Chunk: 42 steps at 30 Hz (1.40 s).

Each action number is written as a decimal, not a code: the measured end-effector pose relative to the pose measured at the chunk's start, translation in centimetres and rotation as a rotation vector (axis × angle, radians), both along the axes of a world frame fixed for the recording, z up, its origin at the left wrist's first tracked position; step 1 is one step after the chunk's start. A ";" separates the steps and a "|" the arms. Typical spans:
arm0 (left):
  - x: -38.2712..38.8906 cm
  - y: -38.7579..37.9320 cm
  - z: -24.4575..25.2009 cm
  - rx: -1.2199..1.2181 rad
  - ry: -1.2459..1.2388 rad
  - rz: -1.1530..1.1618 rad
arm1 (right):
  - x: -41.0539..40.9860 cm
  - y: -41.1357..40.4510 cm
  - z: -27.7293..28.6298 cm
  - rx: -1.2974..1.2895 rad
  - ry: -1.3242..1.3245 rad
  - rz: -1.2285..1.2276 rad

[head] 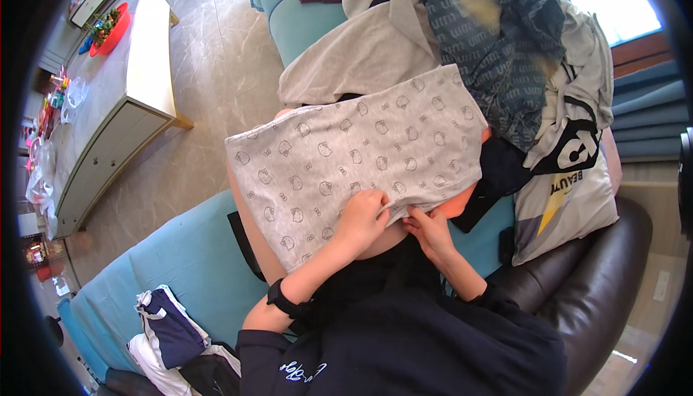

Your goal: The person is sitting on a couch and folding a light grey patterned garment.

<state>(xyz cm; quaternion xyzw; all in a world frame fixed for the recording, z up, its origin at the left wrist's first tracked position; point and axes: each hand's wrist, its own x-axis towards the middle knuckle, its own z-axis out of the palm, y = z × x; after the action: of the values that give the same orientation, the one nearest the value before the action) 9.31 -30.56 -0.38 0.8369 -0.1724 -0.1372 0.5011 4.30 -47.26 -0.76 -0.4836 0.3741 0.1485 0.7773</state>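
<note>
A light grey knit garment (346, 152) printed with small cat faces and bows lies spread over my thighs. Its near edge is bunched between my two hands. My left hand (367, 217), with a black band on that wrist, pinches the cloth there. Just to the right, my right hand (430, 231) grips the same edge between thumb and fingertips. From under the garment's right side pokes a piece of orange cloth (459, 202). Whether the garment is a top or trousers, I cannot tell.
Beyond my knees is a pile of clothes with a patterned denim piece (487, 44) and a beige garment (357, 55). A printed cushion (563, 212) leans by the brown leather armrest (590, 282). Folded clothes (173, 331) lie on the blue sofa cover (178, 255). A low cabinet (119, 125) stands left.
</note>
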 end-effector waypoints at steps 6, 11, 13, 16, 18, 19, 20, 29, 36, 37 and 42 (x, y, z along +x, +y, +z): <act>-1.1 -1.1 1.2 0.311 -0.481 -0.098 | 0.2 0.7 -1.3 -0.392 -0.089 0.105; -2.0 -1.3 0.4 0.312 -0.664 -0.131 | 0.4 0.0 -1.1 -0.060 -0.036 0.031; -2.1 -1.2 0.2 0.306 -0.700 -0.133 | 0.6 -0.2 -0.5 -0.002 -0.040 0.031; -2.1 -0.9 -0.1 0.357 -0.735 -0.167 | 0.5 -1.2 -0.4 0.085 -0.068 0.077; -2.2 -0.7 -0.5 0.405 -0.778 -0.187 | 0.5 -1.5 0.0 0.115 -0.090 0.123; -2.3 -0.6 -0.6 0.405 -0.778 -0.186 | 0.8 -1.4 0.8 0.141 -0.066 0.100; -2.3 -0.5 -0.7 0.381 -0.800 -0.188 | 1.1 -1.4 1.5 0.167 -0.043 0.078; -2.7 -0.1 -0.8 0.344 -0.819 -0.249 | 2.5 -2.4 3.0 -0.246 0.062 0.093; -2.6 0.1 -1.3 0.334 -0.774 -0.238 | 2.3 -6.1 4.9 -1.228 -0.364 0.344; -2.6 0.2 -1.3 0.327 -0.775 -0.241 | 2.6 -7.2 5.6 -1.269 -0.417 0.441; -2.4 0.4 -1.0 0.356 -0.729 -0.262 | 4.6 -9.3 6.1 -1.383 -0.650 0.897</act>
<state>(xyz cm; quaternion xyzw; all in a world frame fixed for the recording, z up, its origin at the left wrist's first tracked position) 6.86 -30.21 -1.38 0.8752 -0.4166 0.0774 0.2335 8.85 -56.58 5.33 -0.9646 -0.0841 0.0352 0.2474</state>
